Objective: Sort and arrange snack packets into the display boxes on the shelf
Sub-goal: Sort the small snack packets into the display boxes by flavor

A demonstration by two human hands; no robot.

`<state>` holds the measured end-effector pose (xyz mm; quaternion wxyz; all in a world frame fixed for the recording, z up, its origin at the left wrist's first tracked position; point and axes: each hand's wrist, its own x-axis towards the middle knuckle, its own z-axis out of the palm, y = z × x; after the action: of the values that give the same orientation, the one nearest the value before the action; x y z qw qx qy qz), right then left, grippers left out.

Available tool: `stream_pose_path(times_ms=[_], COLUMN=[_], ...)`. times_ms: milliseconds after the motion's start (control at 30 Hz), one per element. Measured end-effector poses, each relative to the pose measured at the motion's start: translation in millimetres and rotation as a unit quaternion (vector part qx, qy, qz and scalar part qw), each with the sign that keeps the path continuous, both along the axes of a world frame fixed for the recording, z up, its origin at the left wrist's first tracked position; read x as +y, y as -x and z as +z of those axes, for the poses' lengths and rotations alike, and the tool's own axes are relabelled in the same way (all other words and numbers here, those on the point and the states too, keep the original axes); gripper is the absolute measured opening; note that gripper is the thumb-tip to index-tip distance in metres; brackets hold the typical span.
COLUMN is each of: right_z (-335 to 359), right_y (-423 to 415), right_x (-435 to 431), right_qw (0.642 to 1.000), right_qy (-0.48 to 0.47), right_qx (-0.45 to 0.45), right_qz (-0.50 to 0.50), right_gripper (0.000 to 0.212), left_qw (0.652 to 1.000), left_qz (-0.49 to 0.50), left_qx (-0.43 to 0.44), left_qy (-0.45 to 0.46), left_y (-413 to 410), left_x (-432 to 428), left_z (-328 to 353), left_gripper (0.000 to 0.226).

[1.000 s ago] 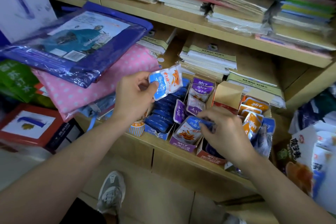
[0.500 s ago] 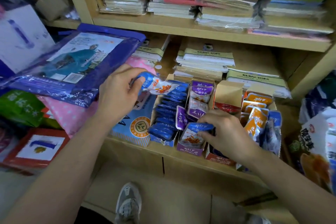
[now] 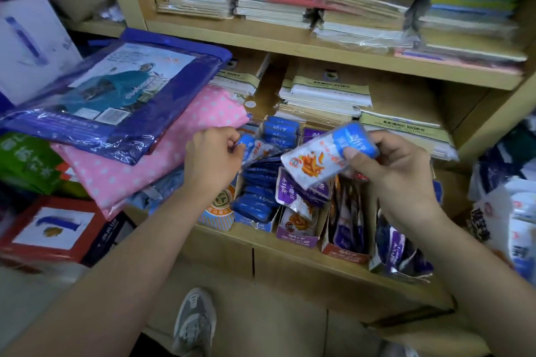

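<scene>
My right hand (image 3: 388,165) pinches a blue-and-white snack packet (image 3: 319,156) and holds it up above the display boxes. My left hand (image 3: 214,159) pinches another blue-and-white packet (image 3: 252,148) at the top of the blue display box (image 3: 255,217), which holds a row of several blue packets. Beside it stands a purple display box (image 3: 295,236) with purple packets, then a red display box (image 3: 345,252) and a pile of purple packets (image 3: 400,252) at the right. All the boxes stand on the front of the wooden shelf (image 3: 290,255).
A pink dotted pack (image 3: 162,153) and a blue plastic-wrapped pack (image 3: 116,95) overhang the shelf on the left. Stacks of notebooks (image 3: 324,95) lie behind the boxes and on the shelf above. A big snack bag (image 3: 510,211) sits at far right. My shoe (image 3: 194,322) is below.
My right hand lifted a blue-and-white packet out of the boxes and raised it. My left hand brought its packet down to the blue box.
</scene>
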<state>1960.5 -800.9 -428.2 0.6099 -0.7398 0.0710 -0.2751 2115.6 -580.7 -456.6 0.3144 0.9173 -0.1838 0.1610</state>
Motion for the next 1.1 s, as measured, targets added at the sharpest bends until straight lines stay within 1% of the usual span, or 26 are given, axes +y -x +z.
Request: stream_pose_path(times_ms=[67, 133, 233, 300, 400, 433, 533, 567, 667, 733, 767, 833, 900, 967, 1000, 1033, 1067, 1100], right_z=[0.4, 1.1, 7.8, 13.1, 20.3, 22.9, 35.0, 38.4, 45.6, 46.1, 45.0, 40.1, 31.9, 24.5, 21.3, 19.0, 17.9, 17.2], right_y=[-13.1, -30.1, -57.9, -77.4, -104.3, -112.0, -126.7, -130.5, -141.3, -148.4, -151.8, -156.3, -157.1, -152.7, -147.8, -140.4, -130.1, -117.1], right_x=[-0.7, -0.2, 11.9, 21.3, 26.2, 25.1, 26.2, 27.1, 31.4, 35.2, 37.3, 42.2, 46.0, 45.7, 44.2, 42.1, 40.0, 37.7], right_qw=[0.999, 0.997, 0.994, 0.986, 0.950, 0.934, 0.883, 0.869, 0.836, 0.821, 0.813, 0.798, 0.783, 0.784, 0.797, 0.819, 0.845, 0.868], right_qy=[0.003, 0.051, 0.102, 0.166, 0.303, 0.344, 0.441, 0.465, 0.516, 0.534, 0.542, 0.558, 0.574, 0.571, 0.555, 0.528, 0.494, 0.462], right_qx=[-0.029, -0.038, -0.032, -0.021, -0.002, 0.011, 0.041, 0.044, 0.065, 0.091, 0.107, 0.134, 0.148, 0.152, 0.145, 0.135, 0.124, 0.112], right_qz=[-0.025, -0.041, -0.017, 0.007, 0.074, 0.097, 0.153, 0.163, 0.175, 0.182, 0.183, 0.183, 0.191, 0.191, 0.187, 0.178, 0.164, 0.144], right_gripper=[0.006, 0.007, 0.009, 0.011, 0.013, 0.014, 0.015, 0.015, 0.018, 0.019, 0.020, 0.021, 0.023, 0.025, 0.029, 0.037, 0.046, 0.052], left_qw=[0.998, 0.997, 0.994, 0.990, 0.986, 0.987, 0.987, 0.986, 0.982, 0.980, 0.977, 0.969, 0.966, 0.970, 0.974, 0.978, 0.980, 0.981], left_qz=[0.024, 0.027, 0.020, 0.017, 0.001, -0.005, -0.009, -0.011, -0.034, -0.074, -0.102, -0.151, -0.173, -0.173, -0.167, -0.161, -0.156, -0.154], left_qx=[0.039, 0.058, 0.082, 0.101, 0.122, 0.121, 0.118, 0.119, 0.121, 0.127, 0.134, 0.140, 0.137, 0.124, 0.117, 0.111, 0.108, 0.108], left_qy=[0.032, 0.052, 0.075, 0.098, 0.110, 0.110, 0.106, 0.113, 0.141, 0.137, 0.132, 0.136, 0.136, 0.118, 0.101, 0.078, 0.057, 0.041], left_y=[0.4, 3.8, 8.2, 8.2, 7.3, 7.0, 8.7, 9.3, 9.1, 5.1, 3.3, -0.2, -0.7, -1.0, -2.5, -3.3, -4.3, -5.0], left_x=[2.5, 5.7, 11.9, 15.8, 19.6, 19.7, 21.6, 21.9, 23.9, 23.9, 22.7, 19.5, 16.1, 13.9, 13.3, 13.4, 13.7, 13.4], left_z=[-1.1, 0.5, 2.4, 1.8, 1.6, 1.5, 3.7, 4.7, 7.3, 5.1, 3.3, -1.8, -5.5, -7.5, -9.3, -9.9, -10.7, -11.5], left_gripper=[0.016, 0.024, 0.016, 0.018, 0.026, 0.024, 0.006, 0.013, 0.037, 0.052, 0.056, 0.054, 0.045, 0.032, 0.023, 0.014, 0.010, 0.013])
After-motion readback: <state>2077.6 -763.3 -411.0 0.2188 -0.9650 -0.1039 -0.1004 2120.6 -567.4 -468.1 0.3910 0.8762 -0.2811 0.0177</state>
